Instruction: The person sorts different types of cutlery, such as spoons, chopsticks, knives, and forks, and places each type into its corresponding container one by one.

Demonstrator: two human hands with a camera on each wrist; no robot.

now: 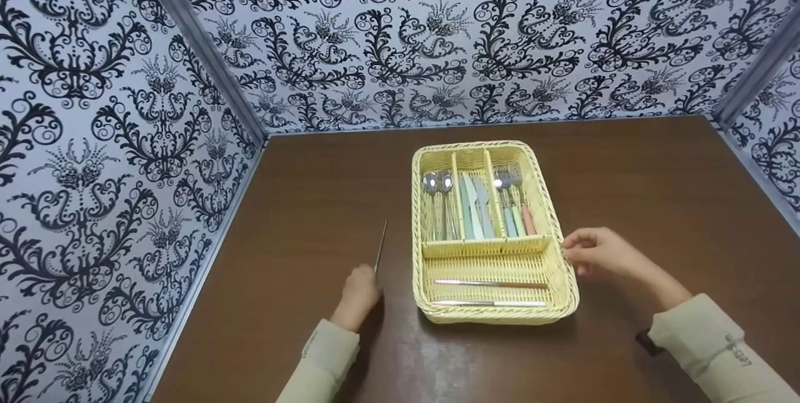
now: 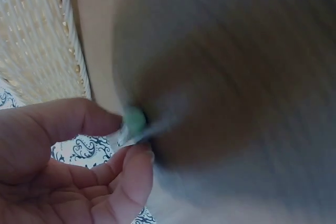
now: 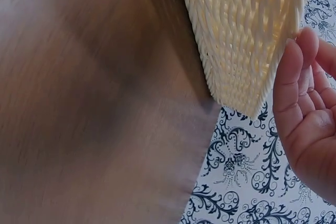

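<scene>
My left hand (image 1: 361,290) pinches a thin chopstick (image 1: 381,245) left of the basket, its metal end pointing away from me. In the left wrist view, the green rounded end (image 2: 134,121) shows between thumb and fingers. On the other side, my right hand (image 1: 600,252) holds the right rim of the pale yellow woven cutlery basket (image 1: 570,287) between thumb and finger. Other chopsticks (image 1: 490,283) lie crosswise in the basket's front compartment, with brownish and white handles.
Behind the basket's crosswise divider are spoons (image 1: 445,181) at left, pastel knives (image 1: 475,203) in the middle, and forks (image 1: 516,178) with coloured handles at right. The brown table (image 1: 325,178) meets patterned walls (image 1: 437,47) at the back and sides.
</scene>
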